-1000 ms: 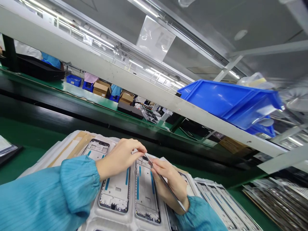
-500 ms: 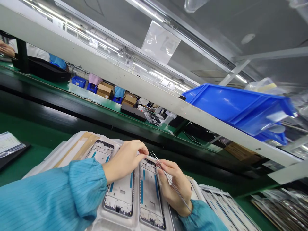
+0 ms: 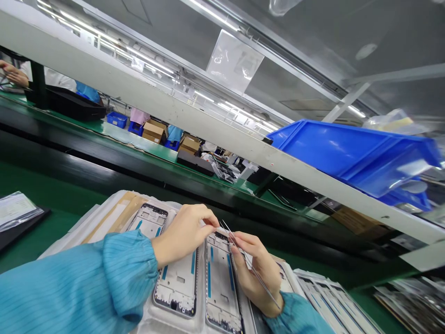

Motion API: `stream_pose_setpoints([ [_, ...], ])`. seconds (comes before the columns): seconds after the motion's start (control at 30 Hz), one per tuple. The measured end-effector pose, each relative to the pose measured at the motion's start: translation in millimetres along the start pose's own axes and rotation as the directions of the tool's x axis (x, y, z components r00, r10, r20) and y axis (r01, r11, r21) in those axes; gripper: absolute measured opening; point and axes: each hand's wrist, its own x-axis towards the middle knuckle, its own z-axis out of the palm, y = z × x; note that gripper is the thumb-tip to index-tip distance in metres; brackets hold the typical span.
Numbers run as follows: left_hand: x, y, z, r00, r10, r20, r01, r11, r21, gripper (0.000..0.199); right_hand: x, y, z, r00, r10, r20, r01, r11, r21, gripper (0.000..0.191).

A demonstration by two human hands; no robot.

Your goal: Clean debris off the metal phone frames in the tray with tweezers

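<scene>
Tweezers (image 3: 260, 278), two prongs since parted (right hand (image 3: 266, 265) holding); left hand (image 3: 186, 234) beside.

White ceiling tubes (image 3: 149, 60) light your scene brightly from the upper left and top centre, glinting on the hanging plastic sheet (image 3: 235, 61) and, at right, the blue bin (image 3: 333, 148). Your left hand (image 3: 186, 229) and right hand (image 3: 259, 271) look reasonably sharp at lower centre, but the right edge stretches and the stacked parts (image 3: 412, 301) there blur.
</scene>
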Motion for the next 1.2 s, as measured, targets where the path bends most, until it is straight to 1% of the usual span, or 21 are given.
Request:
stream_pose_setpoints([
  [0.23, 1, -3, 0.6, 0.995, -0.097, -0.024, 0.096, 0.994, -0.055, 0.014, 1, -1, 0, 1.0, -0.011, 0.001, 0.011, 1.0, 0.015, 0.035],
  [0.4, 5, -9, 1.4, 0.986, -0.162, -0.036, 0.154, 0.975, -0.161, 0.011, 3, -5, -1, 0.999, -0.035, 0.006, 0.035, 0.999, 0.031, 0.036],
  [0.53, 6, -9, 2.6, 0.982, -0.19, -0.019, 0.181, 0.958, -0.223, 0.012, 3, -6, -2, 0.999, -0.038, 0.01, 0.037, 0.998, 0.042, 0.036],
  [0.73, 7, -12, 3.7, 0.976, -0.216, -0.022, 0.201, 0.938, -0.284, 0.005, 4, -8, -1, 1.0, -0.03, 0.002, 0.03, 0.998, 0.055, 0.038],
  [0.8, 8, -15, 3.5, 0.974, -0.224, -0.044, 0.201, 0.934, -0.294, 0.008, 5, -9, -1, 1.0, -0.026, 0.007, 0.026, 0.998, 0.057, 0.038],
  [0.87, 8, -16, 3.0, 0.976, -0.212, -0.051, 0.189, 0.937, -0.296, 0.01, 6, -10, 0, 1.0, -0.017, 0.013, 0.016, 0.998, 0.054, 0.038],
  [0.97, 7, -16, 2.5, 0.982, -0.185, -0.034, 0.168, 0.943, -0.287, 0.012, 6, -11, 1, 1.0, 0.004, 0.016, -0.005, 0.999, 0.048, 0.037],
  [1.1, 6, -17, 3.6, 0.982, -0.184, -0.035, 0.165, 0.939, -0.302, 0.005, 3, -10, 0, 1.0, 0.027, -0.007, -0.027, 0.998, 0.062, 0.035],
  [1.2, 7, -18, 4.5, 0.982, -0.182, -0.05, 0.156, 0.934, -0.322, 0.004, 3, -10, 0, 0.997, 0.08, -0.006, -0.079, 0.991, 0.107, 0.034],
])
